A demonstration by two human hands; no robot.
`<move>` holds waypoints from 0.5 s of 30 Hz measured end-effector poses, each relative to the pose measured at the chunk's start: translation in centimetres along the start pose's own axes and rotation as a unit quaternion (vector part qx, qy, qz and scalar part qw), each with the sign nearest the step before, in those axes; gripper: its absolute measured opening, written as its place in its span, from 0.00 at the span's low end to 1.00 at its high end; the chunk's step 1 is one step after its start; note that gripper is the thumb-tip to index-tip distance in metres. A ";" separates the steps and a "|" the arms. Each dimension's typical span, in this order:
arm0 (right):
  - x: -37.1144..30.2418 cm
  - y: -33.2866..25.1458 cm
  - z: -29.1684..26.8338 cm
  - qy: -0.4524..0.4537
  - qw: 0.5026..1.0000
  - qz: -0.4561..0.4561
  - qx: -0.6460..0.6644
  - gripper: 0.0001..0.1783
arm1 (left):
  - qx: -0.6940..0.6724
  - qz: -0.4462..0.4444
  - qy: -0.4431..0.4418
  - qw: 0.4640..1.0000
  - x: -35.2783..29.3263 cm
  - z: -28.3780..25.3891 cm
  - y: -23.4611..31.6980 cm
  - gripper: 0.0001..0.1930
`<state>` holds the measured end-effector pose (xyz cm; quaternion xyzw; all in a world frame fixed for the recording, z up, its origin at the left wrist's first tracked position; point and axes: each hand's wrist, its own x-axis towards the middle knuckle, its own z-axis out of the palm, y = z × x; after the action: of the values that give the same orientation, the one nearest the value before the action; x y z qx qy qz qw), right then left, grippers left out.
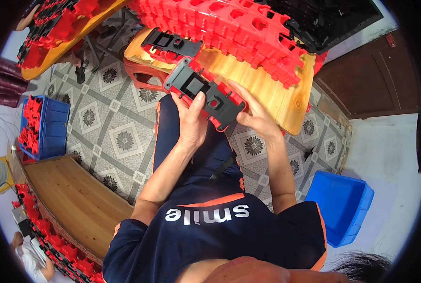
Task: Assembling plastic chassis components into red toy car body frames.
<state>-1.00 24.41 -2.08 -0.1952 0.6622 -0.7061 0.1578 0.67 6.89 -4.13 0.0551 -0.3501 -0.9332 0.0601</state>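
Matt plastic housing [210,96] (tabletop [286,104] of smooth, glossy wood)

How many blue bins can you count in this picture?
2. One blue bin is at the left, holding red parts; another blue bin is at the person's right. Others may be hidden.

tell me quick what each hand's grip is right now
Left hand: closed on the black-and-red part, thumb on top.
Right hand: holding the right end of that same part.
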 end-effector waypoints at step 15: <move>0.6 0.2 6.0 0.093 0.994 0.000 0.048 0.38 | 0.007 0.033 -0.050 0.998 -1.7 -3.7 2.4 0.47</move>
<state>1.40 18.88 -1.99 -0.1211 0.6390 -0.7524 0.1045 3.05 2.96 -5.20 -0.0031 -0.3609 -0.9297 0.0730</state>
